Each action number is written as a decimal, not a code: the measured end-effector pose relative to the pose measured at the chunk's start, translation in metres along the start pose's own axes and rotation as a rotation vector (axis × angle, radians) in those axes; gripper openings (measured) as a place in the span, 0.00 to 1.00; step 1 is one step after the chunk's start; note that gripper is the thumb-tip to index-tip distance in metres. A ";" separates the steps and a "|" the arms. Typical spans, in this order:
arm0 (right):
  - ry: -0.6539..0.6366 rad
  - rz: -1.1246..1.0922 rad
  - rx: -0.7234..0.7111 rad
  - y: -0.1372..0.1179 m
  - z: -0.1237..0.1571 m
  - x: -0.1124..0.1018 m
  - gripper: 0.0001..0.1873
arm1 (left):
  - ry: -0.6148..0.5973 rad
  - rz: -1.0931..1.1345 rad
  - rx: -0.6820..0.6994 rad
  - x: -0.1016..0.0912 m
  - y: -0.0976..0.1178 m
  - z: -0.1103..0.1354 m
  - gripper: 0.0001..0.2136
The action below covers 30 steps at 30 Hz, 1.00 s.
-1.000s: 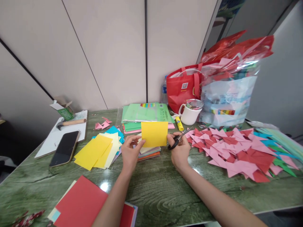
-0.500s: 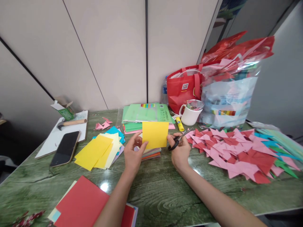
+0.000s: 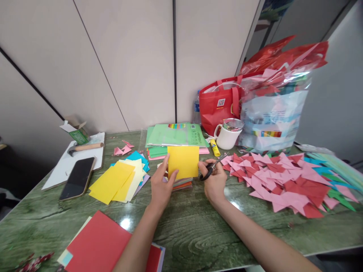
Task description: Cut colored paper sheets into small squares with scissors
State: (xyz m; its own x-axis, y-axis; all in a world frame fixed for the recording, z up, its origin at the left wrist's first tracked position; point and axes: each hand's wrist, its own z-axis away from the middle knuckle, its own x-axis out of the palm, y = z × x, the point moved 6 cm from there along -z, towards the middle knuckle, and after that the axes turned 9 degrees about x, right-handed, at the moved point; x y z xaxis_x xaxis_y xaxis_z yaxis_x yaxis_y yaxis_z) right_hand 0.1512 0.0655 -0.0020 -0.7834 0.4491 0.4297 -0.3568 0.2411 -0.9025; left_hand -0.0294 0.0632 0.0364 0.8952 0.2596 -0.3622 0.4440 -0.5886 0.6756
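A yellow paper square (image 3: 183, 161) is held upright between both hands above a small stack of coloured papers (image 3: 181, 183). My left hand (image 3: 160, 186) pinches its lower left edge with thumb and fingers. At the sheet's right edge my right hand (image 3: 214, 180) pinches the paper while black-handled scissors (image 3: 211, 168) hang from its fingers, blades pointing up and to the right.
Yellow and blue sheets (image 3: 117, 178) lie left of the hands, a phone (image 3: 77, 177) and hammer (image 3: 85, 147) farther left. Red card (image 3: 99, 243) lies near the front edge. Pink and red folded triangles (image 3: 279, 179) cover the right. A green paper pack (image 3: 176, 136), glue stick (image 3: 214, 147), mug (image 3: 228, 134) and bags (image 3: 255, 102) stand behind.
The yellow sheet has shifted slightly left and down. My left hand's fingers have re-gripped its left edge. The right hand with the scissors has stayed in place.
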 end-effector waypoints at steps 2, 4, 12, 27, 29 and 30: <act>0.002 -0.002 -0.004 -0.001 0.001 0.000 0.13 | 0.002 -0.042 0.067 0.000 0.004 -0.001 0.21; 0.007 0.002 -0.011 -0.001 0.001 -0.001 0.13 | 0.026 -0.063 0.124 -0.002 0.008 -0.002 0.16; 0.017 -0.020 -0.029 -0.001 0.002 0.000 0.13 | 0.167 -0.082 0.169 -0.013 0.015 0.000 0.02; -0.432 -0.071 0.339 0.021 0.013 0.027 0.15 | -0.127 1.120 -0.593 0.021 0.014 0.007 0.15; -0.385 -0.094 0.342 0.020 0.009 0.023 0.15 | -0.095 1.086 -0.605 0.019 0.010 0.006 0.15; -0.354 -0.106 0.335 0.019 0.006 0.021 0.15 | -0.072 1.062 -0.610 0.018 0.007 0.005 0.15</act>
State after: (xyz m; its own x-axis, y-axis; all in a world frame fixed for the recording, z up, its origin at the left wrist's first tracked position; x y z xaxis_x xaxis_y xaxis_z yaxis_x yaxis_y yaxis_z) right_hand 0.1253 0.0745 -0.0103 -0.8380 0.1030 0.5358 -0.5421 -0.0461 -0.8390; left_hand -0.0103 0.0594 0.0313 0.8276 -0.1851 0.5299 -0.5426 -0.0222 0.8397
